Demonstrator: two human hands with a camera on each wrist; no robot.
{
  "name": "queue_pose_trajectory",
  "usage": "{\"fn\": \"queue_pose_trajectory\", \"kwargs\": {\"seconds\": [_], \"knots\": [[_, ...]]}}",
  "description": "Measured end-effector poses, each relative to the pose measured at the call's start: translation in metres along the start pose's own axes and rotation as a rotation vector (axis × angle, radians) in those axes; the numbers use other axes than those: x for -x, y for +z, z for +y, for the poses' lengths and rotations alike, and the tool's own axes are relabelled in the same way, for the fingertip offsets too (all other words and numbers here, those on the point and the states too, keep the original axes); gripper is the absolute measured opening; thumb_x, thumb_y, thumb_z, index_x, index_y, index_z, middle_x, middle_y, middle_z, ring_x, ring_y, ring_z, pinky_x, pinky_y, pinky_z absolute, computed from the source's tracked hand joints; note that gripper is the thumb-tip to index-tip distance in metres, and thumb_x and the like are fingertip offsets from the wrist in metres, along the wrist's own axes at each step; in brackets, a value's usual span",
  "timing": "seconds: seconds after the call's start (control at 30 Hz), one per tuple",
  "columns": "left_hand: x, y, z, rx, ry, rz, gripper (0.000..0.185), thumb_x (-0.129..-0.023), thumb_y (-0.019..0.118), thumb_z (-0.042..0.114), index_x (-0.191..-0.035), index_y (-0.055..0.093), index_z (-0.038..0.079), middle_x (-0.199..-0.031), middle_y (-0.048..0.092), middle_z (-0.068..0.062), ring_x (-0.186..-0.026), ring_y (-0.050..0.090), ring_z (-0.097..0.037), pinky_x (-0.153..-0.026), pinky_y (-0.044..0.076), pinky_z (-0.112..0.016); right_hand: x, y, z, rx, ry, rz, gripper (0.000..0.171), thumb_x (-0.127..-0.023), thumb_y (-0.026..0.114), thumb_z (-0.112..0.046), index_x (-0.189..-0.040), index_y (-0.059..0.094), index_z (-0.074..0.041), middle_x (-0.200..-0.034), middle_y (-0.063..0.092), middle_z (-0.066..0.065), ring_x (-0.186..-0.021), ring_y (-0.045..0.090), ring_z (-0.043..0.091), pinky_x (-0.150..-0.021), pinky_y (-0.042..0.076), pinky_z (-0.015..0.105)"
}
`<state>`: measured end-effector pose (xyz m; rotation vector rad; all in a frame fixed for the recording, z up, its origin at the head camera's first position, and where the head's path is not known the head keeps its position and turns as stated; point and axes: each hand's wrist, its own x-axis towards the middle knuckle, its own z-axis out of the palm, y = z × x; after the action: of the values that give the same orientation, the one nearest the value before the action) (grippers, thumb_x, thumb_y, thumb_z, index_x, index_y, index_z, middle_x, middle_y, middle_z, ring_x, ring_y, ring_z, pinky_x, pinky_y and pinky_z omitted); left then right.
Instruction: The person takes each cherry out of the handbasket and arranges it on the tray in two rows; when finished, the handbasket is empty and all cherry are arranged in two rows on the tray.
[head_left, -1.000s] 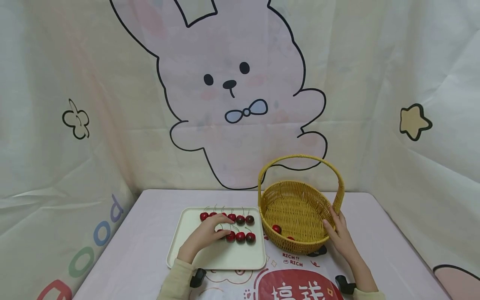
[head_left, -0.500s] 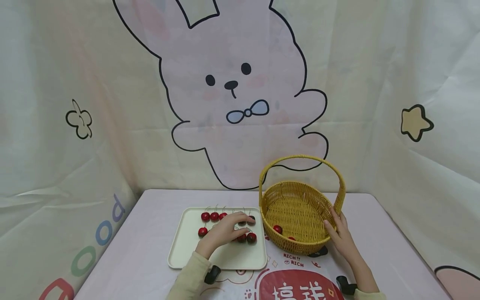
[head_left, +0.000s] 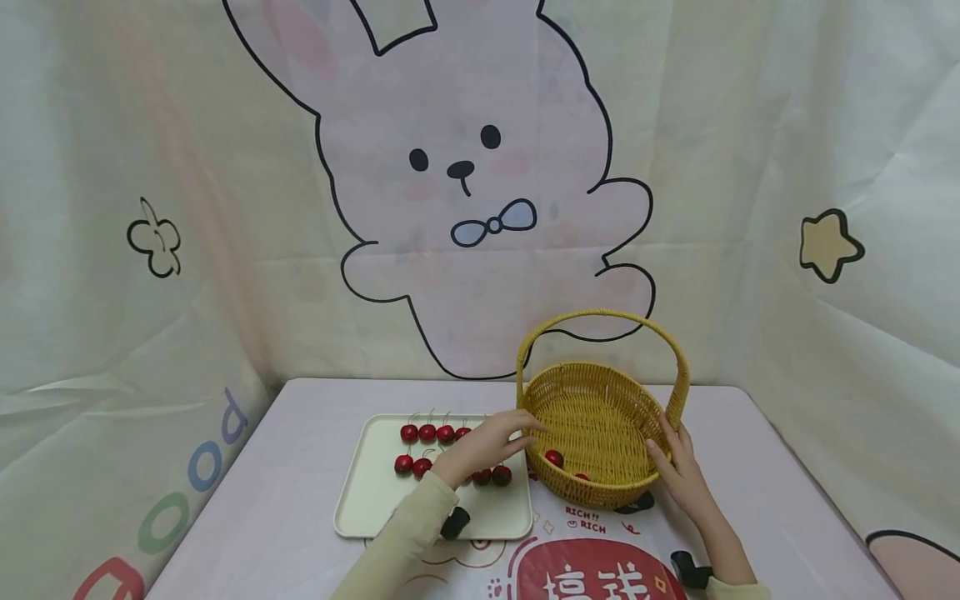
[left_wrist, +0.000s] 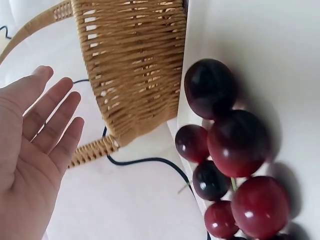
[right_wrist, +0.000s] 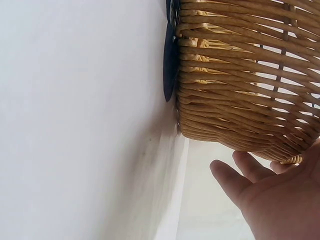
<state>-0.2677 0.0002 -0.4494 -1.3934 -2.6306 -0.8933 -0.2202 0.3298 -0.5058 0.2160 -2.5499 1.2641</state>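
A yellow-brown wicker basket [head_left: 600, 433] with a tall handle stands on the right, a few red cherries [head_left: 554, 458] inside. My right hand [head_left: 681, 471] holds its right rim beside the handle's foot, thumb over the rim. The right wrist view shows its fingertips [right_wrist: 227, 175] along the outer weave. My left hand [head_left: 487, 442] reaches across the tray to the basket's left rim. In the left wrist view that hand's palm faces the camera, fingers loosely extended, no cherry visible in it. Two rows of stemmed dark-red cherries [head_left: 427, 433] lie on the cream tray [head_left: 375, 508], partly hidden by the left hand.
The table [head_left: 315, 433] wears a pale cloth with a red printed patch [head_left: 592, 575] at the front. Behind it hangs a curtain with a printed rabbit [head_left: 472, 208]. Curtains also close off both sides.
My left hand has moved right over the rows of cherries, from the middle of the tray to the basket's left rim. My right hand and the basket have stayed in place.
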Motion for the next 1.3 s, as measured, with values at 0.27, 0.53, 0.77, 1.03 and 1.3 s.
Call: {"fn": "queue_pose_trajectory", "kwargs": {"seconds": [0.27, 0.53, 0.77, 1.03, 1.3], "knots": [[-0.023, 0.009, 0.003, -0.005, 0.036, -0.069, 0.030, -0.097, 0.046, 0.018, -0.124, 0.059, 0.014, -0.122, 0.060, 0.003, -0.115, 0.053, -0.005, -0.097, 0.040, -0.017, 0.001, 0.000, -0.001, -0.005, -0.001, -0.002, 0.061, -0.099, 0.043, -0.022, -0.147, 0.014, 0.000, -0.149, 0.003, 0.029, -0.128, 0.020, 0.056, -0.091, 0.025, 0.073], [-0.039, 0.018, -0.006, -0.003, 0.041, -0.153, 0.028, -0.096, 0.048, 0.015, -0.120, 0.062, 0.011, -0.116, 0.064, 0.002, -0.108, 0.056, -0.002, -0.092, 0.042, -0.013, 0.001, 0.000, -0.002, -0.005, 0.002, 0.009, 0.061, -0.098, 0.044, -0.022, -0.147, 0.015, 0.000, -0.149, 0.004, 0.029, -0.127, 0.020, 0.057, -0.091, 0.024, 0.073], [-0.048, 0.020, -0.008, -0.067, 0.039, -0.208, 0.027, -0.095, 0.051, 0.011, -0.119, 0.063, 0.011, -0.116, 0.064, 0.002, -0.109, 0.057, -0.005, -0.091, 0.043, -0.014, 0.001, 0.000, -0.002, -0.004, 0.000, 0.008, 0.061, -0.098, 0.044, -0.021, -0.147, 0.015, 0.001, -0.149, 0.004, 0.029, -0.128, 0.020, 0.056, -0.091, 0.025, 0.073], [-0.060, 0.019, -0.006, -0.043, -0.124, -0.330, 0.029, -0.087, 0.063, 0.008, -0.115, 0.066, 0.013, -0.110, 0.066, 0.005, -0.100, 0.059, -0.003, -0.086, 0.046, -0.015, 0.000, -0.001, -0.003, -0.005, 0.005, -0.002, 0.061, -0.098, 0.044, -0.021, -0.147, 0.013, -0.001, -0.149, 0.003, 0.029, -0.128, 0.020, 0.056, -0.092, 0.025, 0.073], [-0.071, 0.019, -0.009, -0.006, -0.175, -0.428, 0.024, -0.081, 0.069, 0.006, -0.105, 0.071, 0.013, -0.098, 0.068, 0.005, -0.084, 0.058, -0.002, -0.074, 0.048, -0.014, 0.001, 0.000, -0.005, -0.003, 0.014, 0.002, 0.061, -0.098, 0.043, -0.023, -0.147, 0.014, 0.000, -0.149, 0.003, 0.029, -0.128, 0.019, 0.056, -0.092, 0.024, 0.073]]}}
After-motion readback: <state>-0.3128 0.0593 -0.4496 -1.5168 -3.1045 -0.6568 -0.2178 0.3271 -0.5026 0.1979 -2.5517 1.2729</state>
